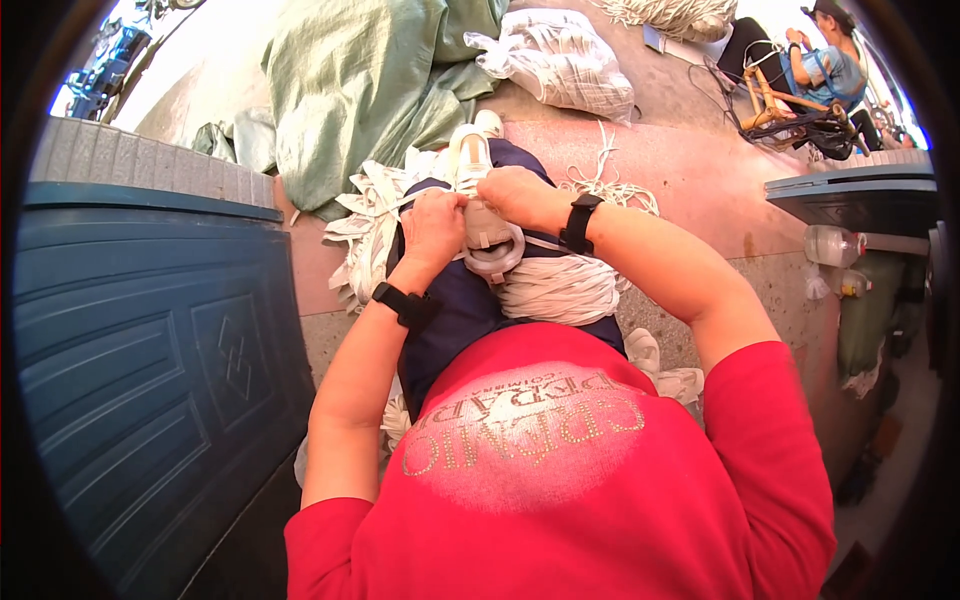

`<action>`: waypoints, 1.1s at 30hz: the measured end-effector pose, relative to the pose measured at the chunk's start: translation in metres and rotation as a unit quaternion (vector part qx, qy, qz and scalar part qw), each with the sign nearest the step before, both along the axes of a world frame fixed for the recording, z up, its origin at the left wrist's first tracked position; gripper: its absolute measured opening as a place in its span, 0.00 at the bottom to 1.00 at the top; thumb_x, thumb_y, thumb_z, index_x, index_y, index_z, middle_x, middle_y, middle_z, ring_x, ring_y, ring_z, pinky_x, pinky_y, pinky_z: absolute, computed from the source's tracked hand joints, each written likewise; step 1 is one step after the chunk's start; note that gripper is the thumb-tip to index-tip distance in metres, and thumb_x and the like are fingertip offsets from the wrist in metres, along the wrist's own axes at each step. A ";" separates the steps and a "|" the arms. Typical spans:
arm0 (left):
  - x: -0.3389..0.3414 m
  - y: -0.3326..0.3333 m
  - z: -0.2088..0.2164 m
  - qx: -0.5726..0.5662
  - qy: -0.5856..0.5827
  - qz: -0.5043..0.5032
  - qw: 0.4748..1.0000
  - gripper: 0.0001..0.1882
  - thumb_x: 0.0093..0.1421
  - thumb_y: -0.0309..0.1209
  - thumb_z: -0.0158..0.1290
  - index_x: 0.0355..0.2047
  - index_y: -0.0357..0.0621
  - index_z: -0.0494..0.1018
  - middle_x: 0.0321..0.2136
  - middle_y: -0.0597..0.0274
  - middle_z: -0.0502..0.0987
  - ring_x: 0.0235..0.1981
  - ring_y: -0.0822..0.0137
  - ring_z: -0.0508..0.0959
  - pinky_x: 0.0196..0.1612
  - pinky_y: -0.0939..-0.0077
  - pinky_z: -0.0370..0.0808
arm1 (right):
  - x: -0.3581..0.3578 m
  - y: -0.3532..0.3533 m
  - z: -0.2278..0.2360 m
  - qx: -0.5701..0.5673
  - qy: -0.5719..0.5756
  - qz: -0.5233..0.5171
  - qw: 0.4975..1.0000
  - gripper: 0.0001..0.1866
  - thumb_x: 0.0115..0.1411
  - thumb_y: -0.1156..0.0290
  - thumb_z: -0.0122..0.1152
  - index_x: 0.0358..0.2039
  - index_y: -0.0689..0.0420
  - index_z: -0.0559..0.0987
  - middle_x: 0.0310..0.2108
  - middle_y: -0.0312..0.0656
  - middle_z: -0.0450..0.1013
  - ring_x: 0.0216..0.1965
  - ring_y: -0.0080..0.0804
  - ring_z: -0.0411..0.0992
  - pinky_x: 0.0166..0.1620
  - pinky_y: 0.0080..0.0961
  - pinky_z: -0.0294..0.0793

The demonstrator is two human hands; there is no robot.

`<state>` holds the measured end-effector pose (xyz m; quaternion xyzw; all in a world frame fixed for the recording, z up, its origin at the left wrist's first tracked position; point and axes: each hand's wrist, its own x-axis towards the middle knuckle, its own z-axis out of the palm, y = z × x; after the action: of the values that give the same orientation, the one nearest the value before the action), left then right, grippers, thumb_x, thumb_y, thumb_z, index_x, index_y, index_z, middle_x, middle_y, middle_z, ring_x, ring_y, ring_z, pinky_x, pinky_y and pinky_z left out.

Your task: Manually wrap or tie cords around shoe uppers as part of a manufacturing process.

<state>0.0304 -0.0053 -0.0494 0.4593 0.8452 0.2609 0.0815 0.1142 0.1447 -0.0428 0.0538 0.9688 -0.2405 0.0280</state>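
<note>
A pale beige-white shoe (488, 236) rests between my thighs, its heel opening toward me and its toe pointing away. At the left edge of its lacing, my left hand (436, 226) is closed, fingers curled in a pinch on the shoelace. My right hand (514, 194) is closed on the lace at the other side, just above the tongue; its fingertips are partly hidden. A thick bundle of whitish laces (560, 288) lies across my lap, right of the heel. More loose laces (366, 228) hang over my left leg.
Beyond my feet are a green cloth heap (370, 95) and a white plastic bag (562, 65). Blue metal doors (150, 370) stand on the left, another blue panel (850, 195) on the right. Loose laces (620, 190) lie on the floor. A person (828, 75) sits far right.
</note>
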 end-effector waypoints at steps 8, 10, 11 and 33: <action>0.004 -0.001 0.006 -0.006 0.002 0.003 1.000 0.07 0.51 0.31 0.48 0.28 0.48 0.76 0.24 0.60 0.72 0.31 0.58 0.74 0.31 0.63 0.70 | -0.001 -0.013 0.036 0.186 -0.069 0.107 0.974 0.05 0.43 0.74 0.53 0.18 0.61 0.77 0.19 0.47 0.72 0.25 0.42 0.73 0.29 0.32 0.72; 0.005 -0.001 0.006 -0.005 0.012 0.003 1.000 0.07 0.51 0.31 0.48 0.28 0.48 0.76 0.24 0.60 0.72 0.30 0.58 0.74 0.31 0.63 0.70 | -0.001 -0.015 0.032 0.186 -0.038 0.099 0.977 0.05 0.43 0.74 0.54 0.18 0.61 0.77 0.19 0.47 0.72 0.25 0.42 0.73 0.29 0.32 0.72; 0.006 -0.001 0.005 0.002 0.011 0.004 1.000 0.07 0.51 0.31 0.48 0.28 0.48 0.76 0.24 0.60 0.72 0.30 0.58 0.74 0.31 0.63 0.70 | -0.001 -0.016 0.028 0.186 -0.009 0.091 0.978 0.05 0.42 0.73 0.54 0.18 0.60 0.77 0.19 0.48 0.72 0.26 0.42 0.74 0.30 0.31 0.73; 0.002 -0.002 -0.003 0.037 -0.043 0.015 0.998 0.08 0.49 0.29 0.48 0.29 0.44 0.75 0.25 0.60 0.72 0.29 0.61 0.74 0.32 0.67 0.70 | -0.014 -0.003 0.005 -0.148 -0.074 -0.156 0.974 0.06 0.41 0.71 0.60 0.22 0.59 0.78 0.26 0.52 0.73 0.33 0.43 0.73 0.37 0.32 0.71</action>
<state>0.0321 -0.0073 -0.0525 0.4376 0.8373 0.3131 0.0968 0.1004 0.1417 -0.0377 0.2172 0.8973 -0.3778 0.0698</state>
